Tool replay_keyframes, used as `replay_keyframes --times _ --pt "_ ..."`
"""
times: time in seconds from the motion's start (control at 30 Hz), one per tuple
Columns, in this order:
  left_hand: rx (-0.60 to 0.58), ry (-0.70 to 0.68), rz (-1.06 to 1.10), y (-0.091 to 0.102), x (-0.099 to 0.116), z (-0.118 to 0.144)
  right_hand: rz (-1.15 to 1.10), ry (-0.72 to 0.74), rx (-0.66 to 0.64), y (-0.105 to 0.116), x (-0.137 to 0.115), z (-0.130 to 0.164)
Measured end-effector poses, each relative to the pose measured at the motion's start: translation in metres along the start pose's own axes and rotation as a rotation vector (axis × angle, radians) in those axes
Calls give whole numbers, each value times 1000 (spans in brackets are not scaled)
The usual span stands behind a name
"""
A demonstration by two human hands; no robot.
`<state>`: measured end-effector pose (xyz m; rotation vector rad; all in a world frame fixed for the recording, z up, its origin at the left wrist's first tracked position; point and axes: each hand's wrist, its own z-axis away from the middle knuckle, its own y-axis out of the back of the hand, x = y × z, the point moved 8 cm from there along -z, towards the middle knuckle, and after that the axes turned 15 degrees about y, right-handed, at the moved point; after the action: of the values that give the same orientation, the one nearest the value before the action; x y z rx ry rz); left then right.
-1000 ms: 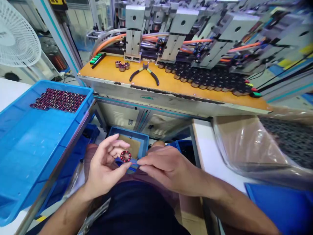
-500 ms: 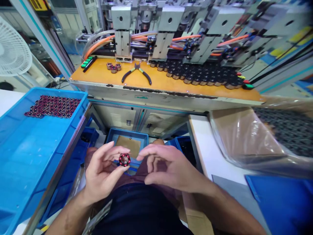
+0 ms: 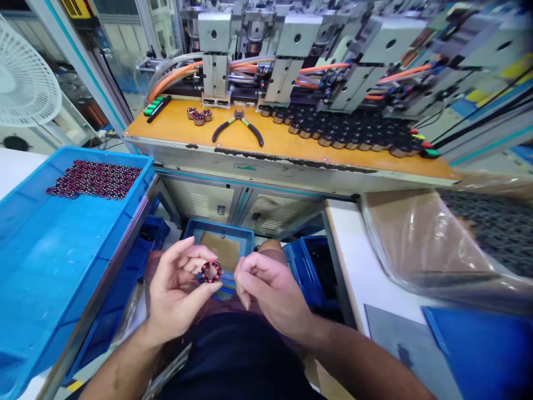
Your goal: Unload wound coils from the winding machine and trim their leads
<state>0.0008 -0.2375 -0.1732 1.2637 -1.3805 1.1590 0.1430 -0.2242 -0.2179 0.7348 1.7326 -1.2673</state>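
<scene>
My left hand (image 3: 175, 289) pinches a small wound motor stator (image 3: 211, 271), a black ring with red-coloured windings, between thumb and fingers. Its open centre faces me. Just to the right, apart from the ring, my right hand (image 3: 270, 286) is closed, thumb against curled fingers. Whatever those fingertips may hold is hidden or too thin to make out. Both hands hover above my lap, in front of a blue bin (image 3: 194, 236) with a piece of cardboard (image 3: 225, 253) inside.
Many similar stators (image 3: 100, 180) lie in the blue tray (image 3: 37, 239) at left. Pliers (image 3: 238, 125), a few stators (image 3: 199, 118) and rows of black-topped parts (image 3: 341, 130) sit on the orange bench (image 3: 179, 130) below a machine. A plastic-lined box (image 3: 400, 233) stands right.
My right hand's fingers have drawn together from a looser, spread pose. My left hand keeps its pinch on the stator. The whole view has shifted slightly.
</scene>
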Motion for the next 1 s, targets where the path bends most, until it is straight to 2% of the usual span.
replay_keyframes --times 0.1,0.2,0.37,0.5,0.67,0.8,1.0 --pt "-34 -45 -66 -4 3 1 117 30 -18 -1 -13 -7" --pt "-95 -64 -87 -12 4 2 125 32 -67 -7 -20 -11" --pt "-155 118 144 -15 -6 -3 26 35 -33 -1 -9 -1" --pt "-202 248 288 -18 -13 -7 53 14 -68 3 -11 2" --pt "-238 299 198 -20 -16 -8 188 29 -109 3 -27 -9" --pt "-255 296 143 -21 -18 -10 197 2 -97 3 -23 -9" --pt "-203 368 114 -19 -27 -13 120 -32 -112 6 -17 -8"
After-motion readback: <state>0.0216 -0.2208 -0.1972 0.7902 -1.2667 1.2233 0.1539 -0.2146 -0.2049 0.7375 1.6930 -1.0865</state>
